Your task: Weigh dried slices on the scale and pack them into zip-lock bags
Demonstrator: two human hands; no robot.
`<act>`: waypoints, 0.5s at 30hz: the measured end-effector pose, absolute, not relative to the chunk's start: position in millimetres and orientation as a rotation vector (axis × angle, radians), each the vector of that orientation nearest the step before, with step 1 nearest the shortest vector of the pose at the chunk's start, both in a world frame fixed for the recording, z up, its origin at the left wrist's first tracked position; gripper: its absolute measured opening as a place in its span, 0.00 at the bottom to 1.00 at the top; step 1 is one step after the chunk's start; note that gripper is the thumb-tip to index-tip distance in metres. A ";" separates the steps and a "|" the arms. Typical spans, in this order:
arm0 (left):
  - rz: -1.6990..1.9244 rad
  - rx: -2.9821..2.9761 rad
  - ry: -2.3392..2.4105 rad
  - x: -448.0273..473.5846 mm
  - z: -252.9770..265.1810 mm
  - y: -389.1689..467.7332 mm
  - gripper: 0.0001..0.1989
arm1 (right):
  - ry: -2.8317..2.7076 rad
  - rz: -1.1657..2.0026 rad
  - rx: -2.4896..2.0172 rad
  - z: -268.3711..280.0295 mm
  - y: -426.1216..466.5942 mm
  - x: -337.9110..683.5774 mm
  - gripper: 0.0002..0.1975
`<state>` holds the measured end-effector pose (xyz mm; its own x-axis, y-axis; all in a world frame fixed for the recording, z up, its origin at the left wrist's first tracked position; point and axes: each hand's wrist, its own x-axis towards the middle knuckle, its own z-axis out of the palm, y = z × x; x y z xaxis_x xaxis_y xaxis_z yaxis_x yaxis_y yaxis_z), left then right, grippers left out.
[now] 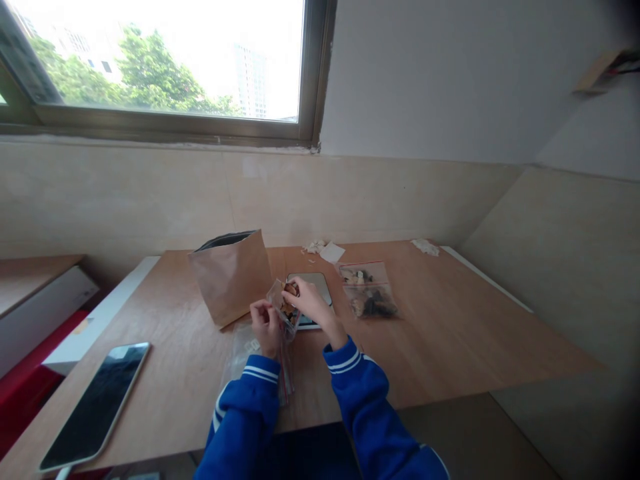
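My left hand (267, 327) pinches the edge of a small clear plastic bag (291, 329), which has brown dried pieces inside. At the bag's mouth, my right hand (313, 303) has its fingers closed on a brown dried slice (291, 289); its exact kind is unclear. Behind and partly under the hands lies a flat scale (321, 285) with a pale top. Several flat clear zip bags (241, 352) lie below my left wrist. To the right, a clear zip bag (371, 297) holds dark and pale dried pieces.
An upright brown paper pouch (231, 280) stands open-topped left of my hands. A phone (97, 403) with a cable lies at the near left. White scraps (316, 247) and a white paper piece (332, 252) sit at the back, and crumpled white material (425, 247) lies farther right.
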<state>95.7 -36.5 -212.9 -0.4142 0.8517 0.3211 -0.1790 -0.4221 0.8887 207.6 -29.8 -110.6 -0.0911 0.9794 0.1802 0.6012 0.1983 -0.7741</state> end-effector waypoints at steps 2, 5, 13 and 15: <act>1.896 1.071 1.041 95.7 -215.0 -36.3 0.09 | -1.767 0.655 -1.527 -114.7 -27.4 199.4 0.09; 1.898 1.049 1.049 96.0 -216.7 -36.3 0.10 | -1.724 0.678 -1.499 -119.1 -23.4 190.9 0.11; 1.940 1.012 1.046 97.2 -208.7 -37.7 0.08 | -1.609 0.621 -1.152 -128.7 -35.4 201.6 0.09; 1.989 0.991 1.040 96.1 -206.7 -36.9 0.08 | -1.551 0.552 -1.170 -140.4 -48.6 204.7 0.14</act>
<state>96.1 -36.9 -206.7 -0.4833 0.8185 0.3108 -0.2114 -0.4536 0.8658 204.7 -48.6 -140.4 0.0469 0.8842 0.4647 0.3918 0.4116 -0.8228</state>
